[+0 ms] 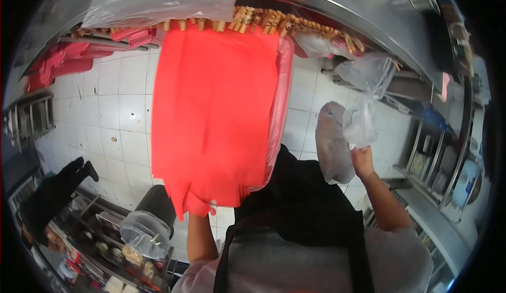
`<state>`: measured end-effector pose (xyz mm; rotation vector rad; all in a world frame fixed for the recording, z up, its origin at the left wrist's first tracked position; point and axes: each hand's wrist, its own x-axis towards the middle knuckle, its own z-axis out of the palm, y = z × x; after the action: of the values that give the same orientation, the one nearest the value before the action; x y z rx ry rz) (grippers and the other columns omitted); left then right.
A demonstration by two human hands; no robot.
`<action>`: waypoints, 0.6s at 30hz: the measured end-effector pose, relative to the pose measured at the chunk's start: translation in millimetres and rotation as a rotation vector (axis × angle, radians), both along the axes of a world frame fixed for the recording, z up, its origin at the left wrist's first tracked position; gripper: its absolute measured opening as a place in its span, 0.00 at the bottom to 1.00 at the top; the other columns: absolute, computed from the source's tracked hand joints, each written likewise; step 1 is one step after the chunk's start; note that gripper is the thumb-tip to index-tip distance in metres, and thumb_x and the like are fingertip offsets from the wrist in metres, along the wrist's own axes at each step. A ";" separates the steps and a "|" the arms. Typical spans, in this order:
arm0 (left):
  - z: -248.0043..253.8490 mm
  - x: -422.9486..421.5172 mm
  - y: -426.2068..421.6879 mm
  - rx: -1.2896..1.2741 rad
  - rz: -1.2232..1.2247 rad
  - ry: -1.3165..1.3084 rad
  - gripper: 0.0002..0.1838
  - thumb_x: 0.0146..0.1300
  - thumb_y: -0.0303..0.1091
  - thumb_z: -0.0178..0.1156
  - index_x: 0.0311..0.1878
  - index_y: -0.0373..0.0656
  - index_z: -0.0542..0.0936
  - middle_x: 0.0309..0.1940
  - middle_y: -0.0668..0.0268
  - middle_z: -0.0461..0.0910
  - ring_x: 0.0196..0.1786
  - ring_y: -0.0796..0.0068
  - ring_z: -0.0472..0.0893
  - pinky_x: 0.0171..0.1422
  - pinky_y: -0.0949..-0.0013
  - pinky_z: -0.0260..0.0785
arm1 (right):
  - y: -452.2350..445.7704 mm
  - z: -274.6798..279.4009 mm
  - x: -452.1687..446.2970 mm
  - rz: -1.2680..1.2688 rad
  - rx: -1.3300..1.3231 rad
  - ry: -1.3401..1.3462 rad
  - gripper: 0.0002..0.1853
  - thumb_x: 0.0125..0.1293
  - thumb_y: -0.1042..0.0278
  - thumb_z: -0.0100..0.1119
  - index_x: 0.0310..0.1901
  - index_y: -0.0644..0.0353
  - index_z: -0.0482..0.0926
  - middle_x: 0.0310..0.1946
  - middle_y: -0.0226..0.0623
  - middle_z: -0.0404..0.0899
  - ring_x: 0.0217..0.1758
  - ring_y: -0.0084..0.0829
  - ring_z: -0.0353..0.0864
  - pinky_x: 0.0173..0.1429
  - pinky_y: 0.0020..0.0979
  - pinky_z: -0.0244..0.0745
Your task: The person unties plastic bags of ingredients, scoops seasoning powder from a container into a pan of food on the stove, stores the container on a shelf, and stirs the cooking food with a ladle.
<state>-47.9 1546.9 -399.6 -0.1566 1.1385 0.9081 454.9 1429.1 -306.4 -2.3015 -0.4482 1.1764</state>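
Forearms (pixel 383 201) extended forward, right hand (pixel 362 161) clasping plastic bag (pixel 360 121), left hand (pixel 213 209) behind red sheet (pixel 216 98), grip unclear

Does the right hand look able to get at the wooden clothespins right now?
Probably not straight away: the right hand is closed on a whitish plastic bag, and the wooden clothespins hang well beyond it. Freed, it might manage by stretching forward.
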 end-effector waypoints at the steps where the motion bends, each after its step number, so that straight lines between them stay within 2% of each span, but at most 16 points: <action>1: 8.6 -17.4 -7.3 -0.015 -0.010 0.027 0.29 0.63 0.50 0.50 0.64 0.48 0.62 0.58 0.62 0.71 0.60 0.57 0.69 0.63 0.49 0.62 | 5.0 13.1 -7.1 -0.130 0.007 0.125 0.12 0.59 0.76 0.49 0.43 0.69 0.76 0.36 0.40 0.79 0.44 0.32 0.79 0.49 0.34 0.73; 3: 31.2 -50.7 -19.6 -0.044 -0.029 0.094 0.29 0.63 0.50 0.50 0.64 0.48 0.62 0.58 0.62 0.71 0.60 0.57 0.69 0.63 0.49 0.62 | 13.9 22.4 -29.5 -0.407 0.347 0.380 0.16 0.61 0.77 0.46 0.50 0.70 0.71 0.45 0.41 0.76 0.51 0.36 0.77 0.57 0.38 0.72; 5: 53.9 -80.6 -27.7 -0.069 -0.047 0.160 0.29 0.63 0.50 0.50 0.64 0.48 0.62 0.58 0.62 0.71 0.60 0.57 0.69 0.64 0.49 0.62 | 18.1 10.4 -49.3 -0.519 0.445 0.423 0.18 0.62 0.77 0.45 0.54 0.70 0.67 0.49 0.41 0.74 0.54 0.35 0.75 0.61 0.39 0.69; 8: 79.5 -114.4 -34.2 -0.091 -0.063 0.241 0.29 0.63 0.51 0.51 0.64 0.47 0.62 0.58 0.62 0.70 0.60 0.57 0.69 0.64 0.49 0.62 | 71.0 28.6 -79.8 -0.485 0.515 0.569 0.19 0.63 0.78 0.45 0.57 0.68 0.64 0.52 0.40 0.72 0.59 0.33 0.70 0.67 0.40 0.63; 10: 89.3 -127.1 -33.6 -0.095 -0.068 0.276 0.29 0.63 0.51 0.51 0.64 0.47 0.63 0.58 0.62 0.70 0.60 0.57 0.69 0.64 0.49 0.62 | 97.2 -5.4 -100.4 -0.428 0.738 0.694 0.18 0.63 0.78 0.45 0.55 0.67 0.66 0.52 0.38 0.72 0.59 0.31 0.70 0.68 0.38 0.63; 11: 89.7 -128.7 -29.5 -0.091 -0.068 0.284 0.29 0.63 0.51 0.51 0.64 0.47 0.63 0.58 0.62 0.70 0.60 0.57 0.69 0.64 0.49 0.62 | 118.3 -15.6 -116.3 -0.453 0.751 0.658 0.16 0.63 0.78 0.45 0.53 0.66 0.68 0.52 0.38 0.72 0.58 0.30 0.71 0.68 0.37 0.62; 13: 87.1 -127.0 -20.8 -0.088 -0.072 0.292 0.29 0.62 0.51 0.51 0.64 0.47 0.63 0.58 0.62 0.70 0.60 0.57 0.69 0.64 0.48 0.62 | 156.9 -39.7 -146.8 -0.467 0.689 0.620 0.13 0.64 0.77 0.46 0.50 0.66 0.70 0.51 0.37 0.73 0.57 0.28 0.71 0.68 0.33 0.62; 15: 85.3 -124.2 -14.9 -0.080 -0.078 0.301 0.30 0.62 0.51 0.51 0.64 0.47 0.63 0.58 0.63 0.70 0.61 0.57 0.69 0.64 0.48 0.62 | 180.3 -70.1 -161.0 -0.335 0.452 0.612 0.14 0.65 0.74 0.47 0.51 0.66 0.71 0.53 0.37 0.72 0.58 0.28 0.70 0.67 0.30 0.60; 17: 81.7 -119.0 -8.3 -0.079 -0.083 0.294 0.30 0.62 0.51 0.51 0.64 0.47 0.63 0.58 0.63 0.70 0.61 0.57 0.69 0.64 0.48 0.62 | 195.4 -96.7 -164.4 -0.093 0.133 0.575 0.17 0.67 0.70 0.47 0.55 0.66 0.70 0.57 0.37 0.70 0.61 0.28 0.67 0.68 0.28 0.58; 18: 80.8 -117.5 -7.9 -0.078 -0.082 0.285 0.30 0.62 0.51 0.51 0.64 0.47 0.63 0.58 0.63 0.70 0.61 0.57 0.69 0.64 0.48 0.62 | 193.2 -104.2 -169.7 -0.106 0.231 0.549 0.18 0.68 0.66 0.47 0.56 0.65 0.70 0.58 0.37 0.70 0.62 0.28 0.66 0.68 0.27 0.57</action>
<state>-165.5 1539.0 -318.8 -0.0440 1.4357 0.8307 285.2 1622.3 -410.6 -1.6933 -0.2355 1.5394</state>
